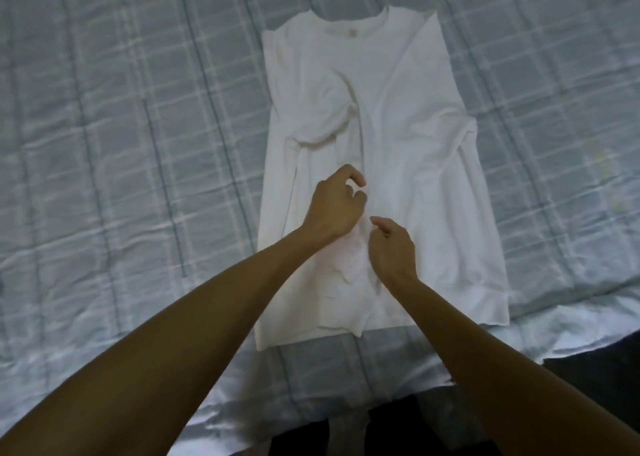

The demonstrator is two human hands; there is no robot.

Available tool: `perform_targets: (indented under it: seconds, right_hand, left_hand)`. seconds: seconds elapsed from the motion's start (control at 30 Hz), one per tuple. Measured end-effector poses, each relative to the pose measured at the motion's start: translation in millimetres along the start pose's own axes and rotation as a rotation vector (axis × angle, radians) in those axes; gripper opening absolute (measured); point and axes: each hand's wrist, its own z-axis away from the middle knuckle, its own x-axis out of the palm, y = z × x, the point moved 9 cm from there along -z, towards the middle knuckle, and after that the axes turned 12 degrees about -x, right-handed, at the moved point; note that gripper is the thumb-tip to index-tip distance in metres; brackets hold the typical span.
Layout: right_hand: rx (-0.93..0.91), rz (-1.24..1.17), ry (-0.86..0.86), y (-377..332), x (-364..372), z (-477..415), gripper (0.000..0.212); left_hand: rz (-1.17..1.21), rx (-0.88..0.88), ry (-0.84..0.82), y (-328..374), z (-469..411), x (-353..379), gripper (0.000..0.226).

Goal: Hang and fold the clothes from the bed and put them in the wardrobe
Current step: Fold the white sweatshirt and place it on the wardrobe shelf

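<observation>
Pale blue-grey checked bedspread (121, 144) covers the bed from edge to edge, creased and quilted, with a white long-sleeved shirt (415, 109) laid flat on it in front of you.

Your left fingers (358, 178) are loosely curled, the forefinger hooked toward the thumb with a gap between them, and nothing shows in that gap but the cloth below. Your left hand (334, 210) sits over the middle of the shirt. Your right fingers (377, 221) are curled in too, their tips close to the thumb. Whether they pinch the fabric, you cannot tell from this view. Your right hand (393, 251) is just beside the left, nearer to you, also over the shirt's middle. Both bare forearms reach in from the bottom corners.

The shirt lies with its neckline (349, 28) away from you and its hem (498, 303) near the bed's edge. The sleeve on your left (325, 116) is folded in across the front, bunched. The sleeve on your right (460, 151) runs down along that side.
</observation>
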Motion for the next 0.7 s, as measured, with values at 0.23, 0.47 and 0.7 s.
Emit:
perform_targets:
  seconds: [0.23,0.47,0.7]
  right_hand:
    - [0.277,-0.473,0.102,34.6,-19.2,22.7,0.027]
    - [0.306,-0.336,0.057,53.7,-16.4,28.9,0.061]
    - [0.307,-0.56,-0.042,28.0,-6.9,27.8,0.025]
  left_hand:
    - [0.317,-0.321,-0.44,20.8,18.2,81.0,0.033]
    - [-0.061,-0.228,0.087,-35.2,-9.9,22.0,0.023]
    - [0.17,-0.518,0.016,-66.9,-10.8,37.9,0.058]
